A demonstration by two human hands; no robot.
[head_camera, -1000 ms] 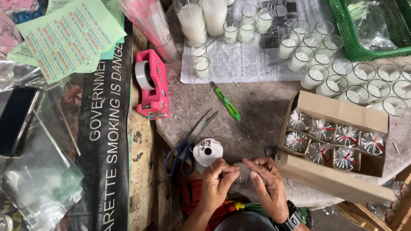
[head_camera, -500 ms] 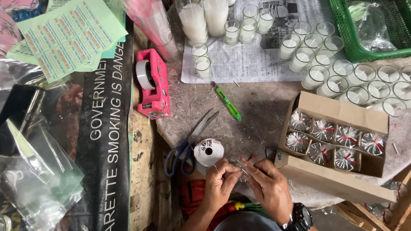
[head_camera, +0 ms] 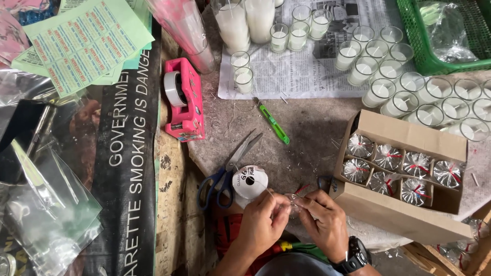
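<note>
Wrapped candle [head_camera: 295, 202]: small clear-film bundle pinched between both hands at the near edge of the table [head_camera: 302, 122], just in front of the ribbon spool; a short red ribbon end [head_camera: 302, 189] sticks up from it.
Left hand [head_camera: 263, 222]: fingers curled tight, tips closed on the left side of the bundle; it seems to pinch a thin strand too, though that is too fine to tell for sure.
Right hand [head_camera: 325, 225]: also closed, thumb and forefinger nipping the film neck from the right; a dark watch sits on the wrist.
Risk at the grip: the film is slick and the hold is fingertip only, so the gathered neck could spring open or the ribbon slide off if either pinch eases.
Risk at the edge: the bundle hangs over the table's lip above the lap, so a slip would likely drop it off the table.
Ribbon spool [head_camera: 249, 181]: white, lying flat, close to the left knuckles; a tug on the strand could drag or roll it.
Scissors [head_camera: 227, 168]: blue-handled, blades apart, just beside the spool; a careless reach could catch them.
Cardboard box [head_camera: 404, 135]: right of the hands, holding seven wrapped candles with a gap left.
Glass candles [head_camera: 409, 94]: unwrapped, crowded farther back; easily knocked together.
</note>
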